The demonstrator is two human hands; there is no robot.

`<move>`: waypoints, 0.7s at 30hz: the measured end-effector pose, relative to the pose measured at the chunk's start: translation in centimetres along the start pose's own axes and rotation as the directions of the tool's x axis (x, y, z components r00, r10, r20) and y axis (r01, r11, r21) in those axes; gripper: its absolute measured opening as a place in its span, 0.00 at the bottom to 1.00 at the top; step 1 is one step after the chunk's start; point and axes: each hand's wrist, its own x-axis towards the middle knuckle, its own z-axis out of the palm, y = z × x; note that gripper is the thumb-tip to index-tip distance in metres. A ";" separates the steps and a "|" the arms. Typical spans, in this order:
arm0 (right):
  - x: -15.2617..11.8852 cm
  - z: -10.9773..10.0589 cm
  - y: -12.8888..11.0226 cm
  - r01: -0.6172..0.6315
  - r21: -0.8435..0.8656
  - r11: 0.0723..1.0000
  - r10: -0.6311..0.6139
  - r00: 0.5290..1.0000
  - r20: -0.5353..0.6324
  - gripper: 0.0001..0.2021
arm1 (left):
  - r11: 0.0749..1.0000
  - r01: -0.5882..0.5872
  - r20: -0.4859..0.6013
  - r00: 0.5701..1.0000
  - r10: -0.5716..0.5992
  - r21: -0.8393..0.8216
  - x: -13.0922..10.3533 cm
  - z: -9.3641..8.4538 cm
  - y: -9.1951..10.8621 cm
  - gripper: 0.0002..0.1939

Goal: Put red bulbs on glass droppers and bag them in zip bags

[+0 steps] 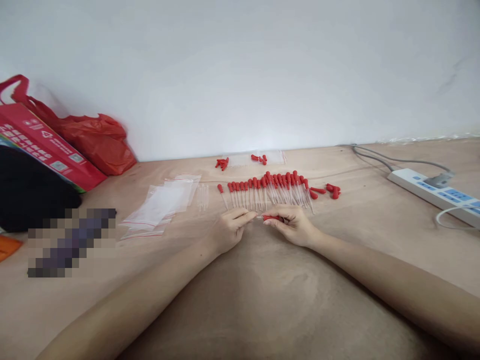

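My left hand [231, 229] pinches a thin clear glass tube [259, 218], most of it hidden by the fingers. Opposite it, my right hand [294, 226] grips a red rubber bulb [271, 218] that meets the tube's end; how far the tube sits inside it I cannot tell. Just beyond both hands lies a row of glass droppers [258, 192] with red bulbs pointing away from me. A few bare glass tubes [203, 196] rest left of the row. Loose red bulbs [333, 190] lie to its right, and more loose bulbs [222, 163] behind it.
Clear zip bags [161, 205] lie left of the tubes; another bag [275, 158] is near the wall. A white power strip [438, 192] with grey cords is at right. Red bags [93, 137], a black item [33, 190] and a blurred-out object [73, 243] occupy the left.
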 end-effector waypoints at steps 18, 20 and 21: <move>-0.4 -0.2 0.6 0.181 -0.296 0.938 -0.144 0.979 0.143 0.09 | 0.970 -0.083 0.051 0.996 0.073 0.230 0.1 -0.3 1.4 0.16; -0.4 -0.1 0.6 0.195 -0.310 0.930 -0.155 0.977 0.149 0.09 | 0.966 -0.080 0.065 0.996 0.066 0.247 0.2 -0.3 1.7 0.16; -0.4 -0.1 0.6 0.205 -0.315 0.927 -0.165 0.975 0.150 0.09 | 0.964 -0.078 0.070 0.996 0.062 0.255 0.2 -0.3 1.8 0.16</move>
